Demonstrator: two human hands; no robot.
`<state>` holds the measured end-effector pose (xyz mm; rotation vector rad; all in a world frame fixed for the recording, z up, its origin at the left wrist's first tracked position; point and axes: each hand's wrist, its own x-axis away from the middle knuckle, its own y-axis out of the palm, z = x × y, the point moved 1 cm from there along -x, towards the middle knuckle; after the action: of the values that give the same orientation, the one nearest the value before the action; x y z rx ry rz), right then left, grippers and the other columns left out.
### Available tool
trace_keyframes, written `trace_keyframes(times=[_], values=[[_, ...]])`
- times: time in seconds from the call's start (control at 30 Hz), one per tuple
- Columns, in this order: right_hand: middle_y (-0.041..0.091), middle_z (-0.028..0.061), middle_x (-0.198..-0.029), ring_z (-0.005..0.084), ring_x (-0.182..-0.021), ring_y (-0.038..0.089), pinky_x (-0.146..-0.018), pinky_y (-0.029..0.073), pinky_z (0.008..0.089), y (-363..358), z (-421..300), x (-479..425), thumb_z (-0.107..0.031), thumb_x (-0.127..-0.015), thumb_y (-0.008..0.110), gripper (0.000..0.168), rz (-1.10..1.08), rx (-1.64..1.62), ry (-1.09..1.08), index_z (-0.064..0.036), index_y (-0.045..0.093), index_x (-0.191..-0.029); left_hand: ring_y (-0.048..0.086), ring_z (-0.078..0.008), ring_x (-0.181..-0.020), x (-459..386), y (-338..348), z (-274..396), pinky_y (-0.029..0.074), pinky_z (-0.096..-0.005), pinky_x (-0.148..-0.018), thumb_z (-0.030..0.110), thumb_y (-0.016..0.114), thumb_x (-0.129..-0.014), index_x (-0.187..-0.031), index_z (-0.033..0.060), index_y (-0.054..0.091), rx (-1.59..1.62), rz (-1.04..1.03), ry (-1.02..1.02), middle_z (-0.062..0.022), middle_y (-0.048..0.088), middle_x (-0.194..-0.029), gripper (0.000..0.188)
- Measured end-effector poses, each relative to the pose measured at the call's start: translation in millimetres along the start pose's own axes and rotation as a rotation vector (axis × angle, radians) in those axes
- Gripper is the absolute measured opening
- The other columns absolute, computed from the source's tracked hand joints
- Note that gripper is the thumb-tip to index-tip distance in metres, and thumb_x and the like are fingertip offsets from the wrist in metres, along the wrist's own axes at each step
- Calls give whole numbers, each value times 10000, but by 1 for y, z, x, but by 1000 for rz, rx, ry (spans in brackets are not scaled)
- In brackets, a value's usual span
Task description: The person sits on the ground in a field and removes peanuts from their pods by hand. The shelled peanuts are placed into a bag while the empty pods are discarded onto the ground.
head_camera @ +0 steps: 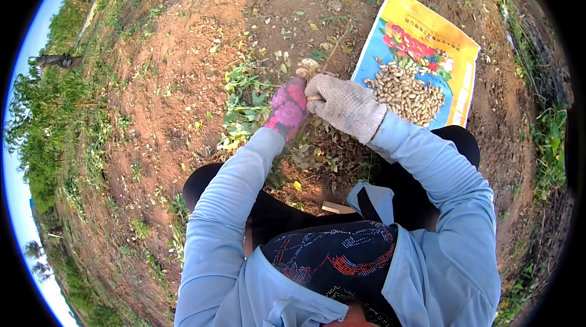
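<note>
My left hand [289,103], in a pink and purple floral glove, grips a peanut plant whose leafy stems [249,91] hang to its left and below. A cluster of peanut pods [307,67] sticks out just beyond the fingertips, with thin roots trailing up from it. Close against it, my right hand [343,103] wears a soiled off-white knit glove. Its thumb and fingers pinch a peanut pod [314,97]. To the right, a heap of picked peanuts [407,93] rests on a flat yellow and blue woven sack [425,13] that bears printed flowers and writing.
Bare brown soil [192,43] with scattered leaves surrounds me. Dry leaves and stems [320,151] lie between my knees, near a small piece of wood [338,208]. Green bushes [43,121] edge the left side, and low plants [549,153] line the right.
</note>
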<state>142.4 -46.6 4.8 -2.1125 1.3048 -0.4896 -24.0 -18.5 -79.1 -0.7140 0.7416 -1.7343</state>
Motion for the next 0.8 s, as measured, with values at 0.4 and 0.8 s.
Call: trace_keyframes(times=[0.4, 0.8], values=[[610, 106, -806, 319, -779, 621, -655, 473, 420, 2, 4, -1, -254, -874, 607, 164, -10, 133, -127, -109, 541, -915, 632, -338, -848, 3, 9, -6, 495, -405, -716, 174, 667, -789, -957, 41, 637, 122, -63, 140, -164, 651, -892, 217], [610, 96, -790, 280, -686, 610, -614, 469, 379, 4, -5, 9, -205, -891, 605, 155, 49, -169, 3, -64, 546, -913, 623, -349, -854, 5, 16, -1, 481, -419, -705, 182, 629, -814, -938, 28, 595, 166, 5, 145, -170, 638, -889, 201]])
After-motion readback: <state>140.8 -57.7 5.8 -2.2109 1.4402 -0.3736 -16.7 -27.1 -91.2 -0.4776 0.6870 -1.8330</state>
